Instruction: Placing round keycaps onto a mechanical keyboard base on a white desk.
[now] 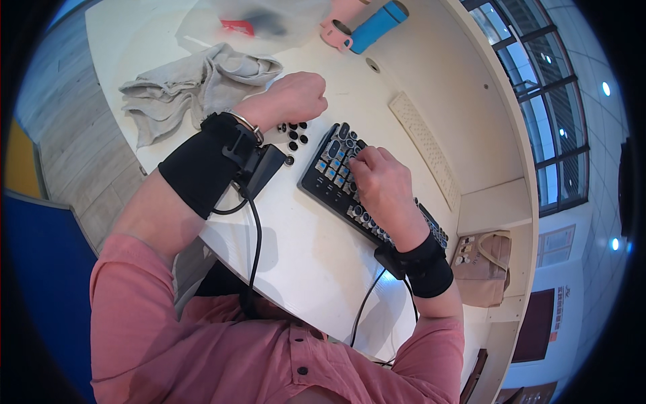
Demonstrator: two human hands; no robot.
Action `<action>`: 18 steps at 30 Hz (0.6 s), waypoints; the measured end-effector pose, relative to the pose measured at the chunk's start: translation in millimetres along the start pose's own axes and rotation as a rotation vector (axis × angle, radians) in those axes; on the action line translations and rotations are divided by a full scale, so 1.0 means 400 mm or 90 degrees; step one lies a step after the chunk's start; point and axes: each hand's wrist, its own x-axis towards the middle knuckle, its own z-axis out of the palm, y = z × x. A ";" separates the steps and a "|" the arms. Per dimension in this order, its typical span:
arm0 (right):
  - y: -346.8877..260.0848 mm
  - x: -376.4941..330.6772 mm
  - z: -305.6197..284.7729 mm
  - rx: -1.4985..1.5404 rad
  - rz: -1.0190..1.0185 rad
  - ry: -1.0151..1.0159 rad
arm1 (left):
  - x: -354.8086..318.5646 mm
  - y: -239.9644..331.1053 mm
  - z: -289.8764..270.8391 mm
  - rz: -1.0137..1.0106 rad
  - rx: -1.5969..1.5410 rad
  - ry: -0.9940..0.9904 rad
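Closest to the person's body, a black cable drops from the left wrist band past the white table's edge. Beyond it the black keyboard lies aslant, bare blue switches showing toward its left end; the right hand sits over its keys, hiding some, fingertips bunched, though I can't tell whether they pinch anything. Round black keycaps lie loose between keyboard and left hand, which is curled in, contents hidden. Farther off: a beige cloth, white keyboard, pink mug, blue bottle.
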 end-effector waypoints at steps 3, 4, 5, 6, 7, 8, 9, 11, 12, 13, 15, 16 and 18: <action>0.004 -0.004 0.002 0.020 0.002 0.012 | 0.000 0.000 0.000 -0.014 -0.018 -0.009; 0.003 -0.005 0.002 0.019 0.002 0.013 | 0.001 0.000 0.000 -0.013 -0.018 -0.009; 0.003 -0.007 0.000 0.022 0.006 0.015 | 0.002 0.000 0.000 -0.014 -0.016 -0.011; 0.003 -0.008 0.000 0.025 0.009 0.017 | 0.003 0.000 0.001 -0.016 -0.014 -0.014; 0.002 -0.010 0.000 0.023 0.009 0.018 | 0.003 -0.001 0.002 -0.015 -0.015 -0.012; 0.001 -0.014 0.000 0.038 0.017 0.032 | 0.002 -0.002 0.003 -0.014 -0.017 -0.007; 0.000 -0.016 0.000 0.052 0.025 0.046 | -0.001 -0.001 0.002 -0.014 -0.019 -0.003; 0.004 -0.011 -0.003 0.051 0.028 0.052 | -0.001 0.004 -0.003 -0.019 -0.013 -0.007; 0.005 -0.009 -0.001 0.050 0.034 0.058 | 0.000 0.005 -0.003 -0.023 -0.007 -0.015; 0.006 -0.008 0.001 0.050 0.035 0.058 | 0.000 0.005 -0.002 -0.023 -0.007 -0.015; 0.008 -0.005 0.006 0.048 0.045 0.050 | 0.001 0.003 -0.002 -0.019 -0.003 -0.019; 0.007 -0.004 0.008 0.049 0.044 0.049 | 0.002 0.002 -0.001 -0.020 -0.003 -0.019; 0.004 0.000 0.011 0.028 0.050 0.061 | 0.003 -0.001 0.001 -0.011 -0.006 -0.012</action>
